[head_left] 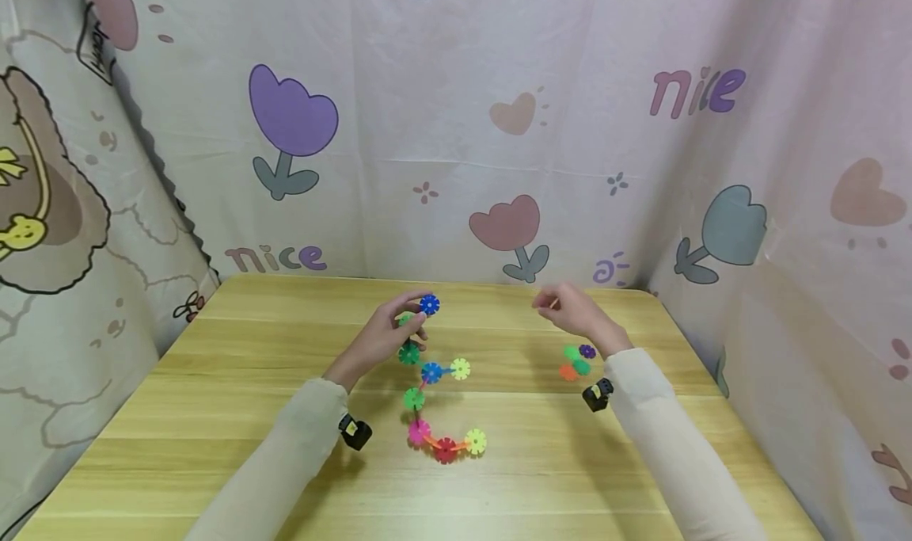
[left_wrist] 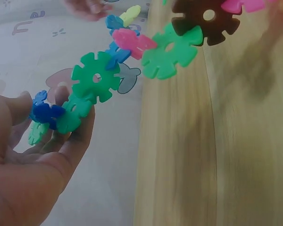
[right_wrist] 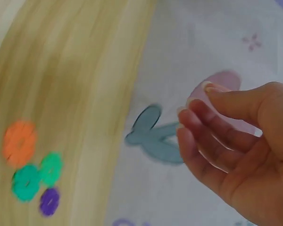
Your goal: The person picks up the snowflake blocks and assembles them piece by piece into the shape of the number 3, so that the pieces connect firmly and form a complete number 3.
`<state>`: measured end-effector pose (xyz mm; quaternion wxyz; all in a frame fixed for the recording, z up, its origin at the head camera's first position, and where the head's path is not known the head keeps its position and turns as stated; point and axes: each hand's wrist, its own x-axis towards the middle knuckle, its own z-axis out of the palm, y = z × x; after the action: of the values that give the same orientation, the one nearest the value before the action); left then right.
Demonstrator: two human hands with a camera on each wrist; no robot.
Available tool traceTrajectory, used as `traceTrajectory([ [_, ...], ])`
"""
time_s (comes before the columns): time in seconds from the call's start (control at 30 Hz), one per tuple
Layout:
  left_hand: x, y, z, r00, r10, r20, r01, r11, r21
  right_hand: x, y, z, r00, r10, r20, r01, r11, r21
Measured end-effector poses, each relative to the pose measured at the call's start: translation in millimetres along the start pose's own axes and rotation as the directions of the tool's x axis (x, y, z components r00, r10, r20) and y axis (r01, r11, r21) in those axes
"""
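Observation:
My left hand (head_left: 375,339) holds the upper end of a chain of slotted snowflake discs (head_left: 431,373). In the left wrist view, the thumb and fingers curl around a dark blue disc (left_wrist: 49,114) and the green disc (left_wrist: 74,113) beside it. From there the chain hangs toward me in the head view, past pink and red discs to a yellow disc (head_left: 475,442). A yellow disc (head_left: 460,368) branches off to the right. Raised over the far right of the table, my right hand (head_left: 575,313) has loosely bent fingers with nothing between them.
Loose snowflake discs, including an orange one (head_left: 568,372) and a purple one (head_left: 587,351), lie close together below my right hand. The wooden table (head_left: 178,446) ends at a printed curtain (head_left: 399,129) behind and at both sides.

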<state>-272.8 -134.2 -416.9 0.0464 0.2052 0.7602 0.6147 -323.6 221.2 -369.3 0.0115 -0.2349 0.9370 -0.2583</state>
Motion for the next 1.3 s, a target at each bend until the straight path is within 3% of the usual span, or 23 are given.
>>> traceTrajectory([
  [0.43, -0.5, -3.0, 0.9, 1.000, 0.008, -0.024, -0.009, 0.998, -0.056, -22.1, 54.8, 8.5, 0.992, 0.099, 0.083, -0.087, 0.987, -0.138],
  [0.7, 0.1, -1.5, 0.3, 1.000, 0.015, -0.021, -0.016, 0.999, -0.042, -29.8, 72.9, 20.1, 0.961, 0.236, 0.145, -0.215, 0.966, -0.145],
  [0.97, 0.1, 0.2, 0.7, 1.000, 0.020, -0.011, -0.020, 0.998, -0.062, -33.2, 84.4, 28.4, 0.964, 0.240, 0.114, -0.232, 0.969, -0.083],
  [1.3, 0.4, 2.4, 3.0, 1.000, 0.015, -0.010, -0.016, 0.998, -0.066, -30.4, 86.8, 35.6, 0.978, 0.205, 0.048, -0.200, 0.975, -0.093],
])
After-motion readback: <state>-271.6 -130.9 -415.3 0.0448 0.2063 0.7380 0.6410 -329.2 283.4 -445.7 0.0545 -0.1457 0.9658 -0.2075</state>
